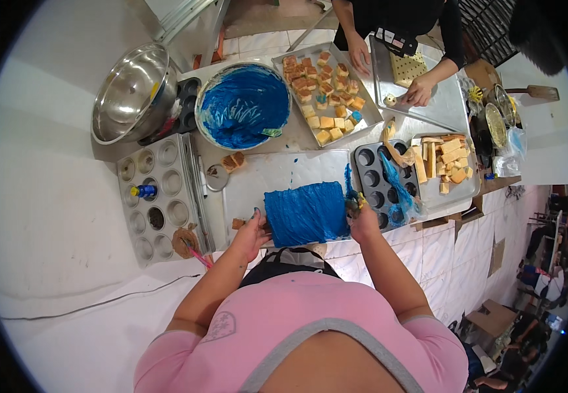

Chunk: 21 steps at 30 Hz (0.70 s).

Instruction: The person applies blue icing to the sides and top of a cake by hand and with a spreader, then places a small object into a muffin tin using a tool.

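Note:
A rectangular cake coated in ridged blue icing lies at the front of a flat metal sheet pan. Against the cake's left side is my left hand, its thumb raised apart and its fingertips partly hidden by the cake's edge. My right hand is at the right side, closed around a dark and yellow tool handle; the rest of that tool cannot be made out. Blue icing is smeared on the pan beyond this hand. A small brown cake piece lies left of my left hand.
Behind the pan stand a bowl of blue icing and a tray of cake cubes. Muffin pans flank the work, the right one under a blue piping bag. Across the table, a co-worker's hands work over another tray.

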Tool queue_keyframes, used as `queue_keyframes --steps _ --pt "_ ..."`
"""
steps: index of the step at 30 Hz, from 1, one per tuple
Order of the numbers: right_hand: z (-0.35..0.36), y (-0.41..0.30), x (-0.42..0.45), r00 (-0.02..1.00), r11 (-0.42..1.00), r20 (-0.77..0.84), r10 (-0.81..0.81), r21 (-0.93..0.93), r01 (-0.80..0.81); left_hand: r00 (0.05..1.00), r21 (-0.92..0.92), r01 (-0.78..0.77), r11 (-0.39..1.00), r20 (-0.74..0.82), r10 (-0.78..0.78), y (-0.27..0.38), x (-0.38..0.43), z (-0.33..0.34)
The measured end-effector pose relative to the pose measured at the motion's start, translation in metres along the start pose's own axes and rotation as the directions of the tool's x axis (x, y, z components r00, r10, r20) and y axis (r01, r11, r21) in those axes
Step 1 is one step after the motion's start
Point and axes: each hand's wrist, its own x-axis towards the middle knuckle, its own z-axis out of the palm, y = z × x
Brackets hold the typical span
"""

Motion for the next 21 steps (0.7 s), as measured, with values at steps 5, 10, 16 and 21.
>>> queue_keyframes --steps 5,10,16,21 --pt "0.003 0.01 0.004 0.973 0.963 0.097 -0.211 -0.148 0.223 0.983 0.181 0.025 0.983 -0.183 0.009 -0.004 0.007 -0.005" --pt "0.02 0.008 -0.006 0.984 0.971 0.113 -0.138 -0.182 0.157 0.961 0.163 -0.067 0.984 -0.254 0.107 -0.001 0.001 -0.001" --pt "0.037 0.005 0.012 0.981 0.974 0.111 -0.161 -0.143 0.176 0.939 0.118 -0.173 0.978 -0.281 0.2 0.015 0.001 0.01" --pt "0.044 0.0 0.013 0.975 0.931 0.112 -0.194 -0.291 0.219 0.941 0.145 -0.167 0.975 -0.273 0.201 0.019 0.001 0.021"
